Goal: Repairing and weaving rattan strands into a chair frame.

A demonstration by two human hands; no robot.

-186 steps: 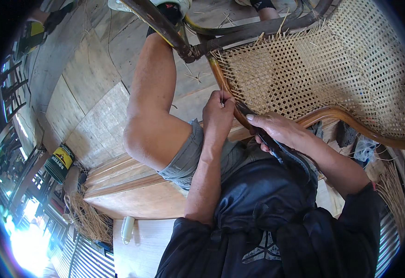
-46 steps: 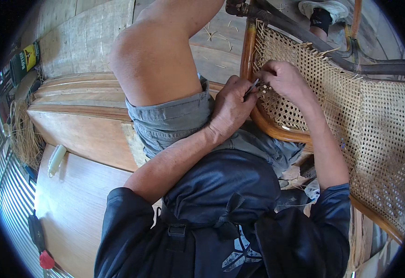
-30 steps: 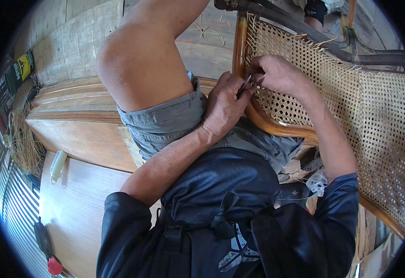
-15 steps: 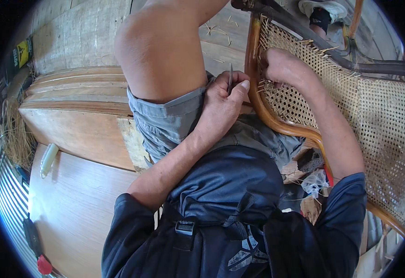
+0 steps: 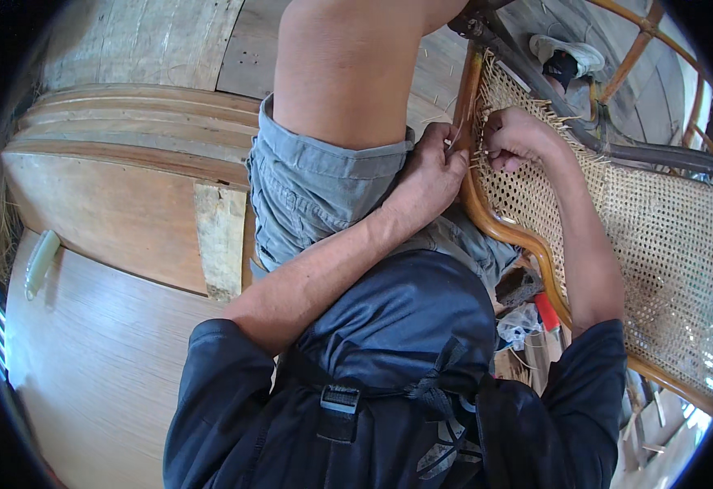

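A woven cane panel (image 5: 658, 236) with a glossy brown rattan frame (image 5: 473, 200) lies to my right, loose cane ends sticking out along its edges. At the frame's left side my left hand (image 5: 431, 173) is closed, thumb and fingers pinching a thin, pointed metal tool (image 5: 452, 145) whose tip shows beside the frame. Just across the rail, my right hand (image 5: 521, 137) rests over the weave with its fingers curled in at the panel's edge. What those fingers grip, if anything, is too small to make out.
Stacked curved wooden boards (image 5: 112, 196) and a pale wooden surface (image 5: 120, 359) with a greenish-white tube-shaped object (image 5: 42, 262) lie to my left. A dark pole (image 5: 650, 159) runs behind the panel. Beyond it is a person's shoe (image 5: 568, 55). A clear plastic bag (image 5: 519, 324) lies below the frame.
My left hand has come right, up against the frame, with the tool tilted. My right hand has turned slightly, so its curled fingers show more. The whole view has shifted.
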